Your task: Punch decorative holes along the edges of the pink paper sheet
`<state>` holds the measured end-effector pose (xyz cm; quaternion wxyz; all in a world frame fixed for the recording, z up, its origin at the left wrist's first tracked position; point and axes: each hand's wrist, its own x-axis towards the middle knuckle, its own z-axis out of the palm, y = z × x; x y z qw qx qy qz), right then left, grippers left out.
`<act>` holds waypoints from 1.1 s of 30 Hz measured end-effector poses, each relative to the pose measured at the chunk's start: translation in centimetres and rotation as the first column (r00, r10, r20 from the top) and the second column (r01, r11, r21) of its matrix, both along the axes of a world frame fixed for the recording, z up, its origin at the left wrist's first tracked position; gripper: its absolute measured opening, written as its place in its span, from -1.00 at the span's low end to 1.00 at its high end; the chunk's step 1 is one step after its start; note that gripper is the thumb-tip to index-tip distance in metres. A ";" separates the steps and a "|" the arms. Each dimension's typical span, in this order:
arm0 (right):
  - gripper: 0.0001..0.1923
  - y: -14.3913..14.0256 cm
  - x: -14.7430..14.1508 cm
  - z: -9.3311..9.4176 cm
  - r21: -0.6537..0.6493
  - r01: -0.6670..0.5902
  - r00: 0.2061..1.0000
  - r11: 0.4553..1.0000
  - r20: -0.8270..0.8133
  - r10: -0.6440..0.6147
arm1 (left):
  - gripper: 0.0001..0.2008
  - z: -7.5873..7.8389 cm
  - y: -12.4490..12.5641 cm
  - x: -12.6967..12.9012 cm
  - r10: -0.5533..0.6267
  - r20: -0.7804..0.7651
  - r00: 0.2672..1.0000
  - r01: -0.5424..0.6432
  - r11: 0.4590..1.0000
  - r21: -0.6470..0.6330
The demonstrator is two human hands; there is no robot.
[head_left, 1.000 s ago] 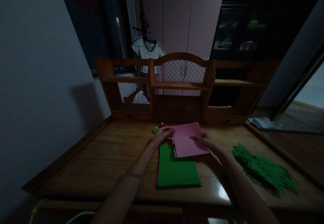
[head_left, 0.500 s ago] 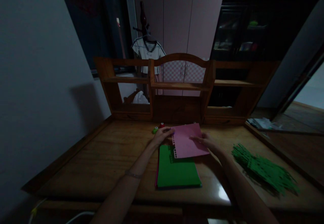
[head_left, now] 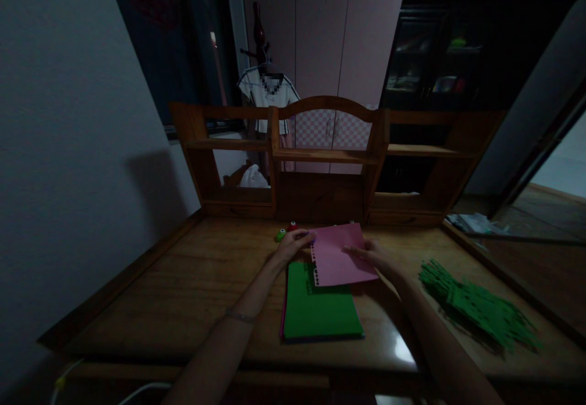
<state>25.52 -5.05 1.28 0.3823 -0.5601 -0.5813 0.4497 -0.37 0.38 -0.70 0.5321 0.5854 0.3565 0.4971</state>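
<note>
A pink paper sheet (head_left: 339, 258) with a row of punched holes along its left edge is held over the wooden desk (head_left: 192, 295). My left hand (head_left: 295, 243) is closed at the sheet's upper left edge; whether a punch sits under it is hidden. My right hand (head_left: 370, 254) pinches the sheet's right side. Under the sheet lies a stack of green paper (head_left: 320, 307) with pink sheets beneath. A small green punch (head_left: 281, 234) and a red one (head_left: 293, 226) sit just behind my left hand.
A heap of green cut paper strips (head_left: 476, 307) lies on the desk at the right. A wooden shelf unit (head_left: 325, 161) stands along the desk's back edge. Papers (head_left: 471, 222) lie at the far right. A wall bounds the left side.
</note>
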 end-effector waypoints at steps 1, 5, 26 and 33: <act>-0.50 0.1 0.1 -0.1 0.000 -0.003 1.000 1.000 -0.010 0.003 | -0.59 0.0 0.0 0.0 0.000 -0.004 1.000 0.000 1.000 0.007; -0.51 0.5 0.3 -0.5 -0.017 -0.020 0.999 1.000 -0.031 0.020 | -0.59 0.0 0.0 0.0 -0.001 0.000 1.000 0.001 1.000 0.011; -0.52 0.3 -0.2 -0.2 -0.015 0.009 0.998 1.000 -0.068 -0.010 | -0.58 -0.1 0.0 0.1 0.010 0.026 1.000 -0.010 1.000 -0.007; -0.52 0.4 0.1 -0.7 0.005 -0.009 0.998 1.000 -0.056 0.009 | -0.59 0.1 -0.2 0.2 0.016 0.009 1.000 -0.016 1.000 0.006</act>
